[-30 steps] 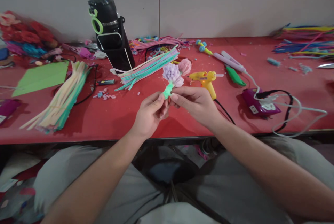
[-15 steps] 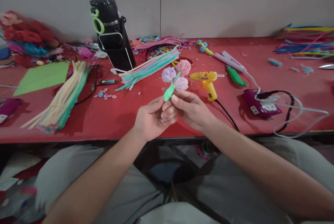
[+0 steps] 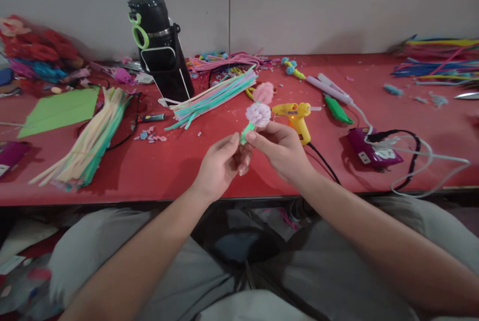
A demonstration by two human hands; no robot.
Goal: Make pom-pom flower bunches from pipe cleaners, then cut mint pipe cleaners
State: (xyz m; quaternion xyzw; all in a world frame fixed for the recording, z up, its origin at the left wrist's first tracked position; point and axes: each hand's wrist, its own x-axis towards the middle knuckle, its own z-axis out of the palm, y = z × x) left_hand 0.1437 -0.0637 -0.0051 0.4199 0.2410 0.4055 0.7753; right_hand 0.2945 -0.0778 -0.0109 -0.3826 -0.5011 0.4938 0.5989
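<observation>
Both hands meet over the front part of the red table (image 3: 168,171) and grip a small pipe-cleaner flower (image 3: 257,114). It has pale lilac and pink fluffy heads on a short green stem. My left hand (image 3: 220,163) pinches the stem's lower end. My right hand (image 3: 279,146) pinches the stem just under the heads. A yellow glue gun (image 3: 295,116) lies on the table right behind my right hand.
A black bottle (image 3: 160,46) stands at the back left. Bundles of pipe cleaners lie beside it (image 3: 213,96), at the left (image 3: 90,136) and at the far right (image 3: 441,59). A green paper sheet (image 3: 60,109), a purple power strip (image 3: 370,151) with cables and red flowers (image 3: 37,54) also lie about.
The flower has been turned between my fingers: the heads, spread apart half a second ago, now bunch together, and the stem shows less. Both hands stay close together.
</observation>
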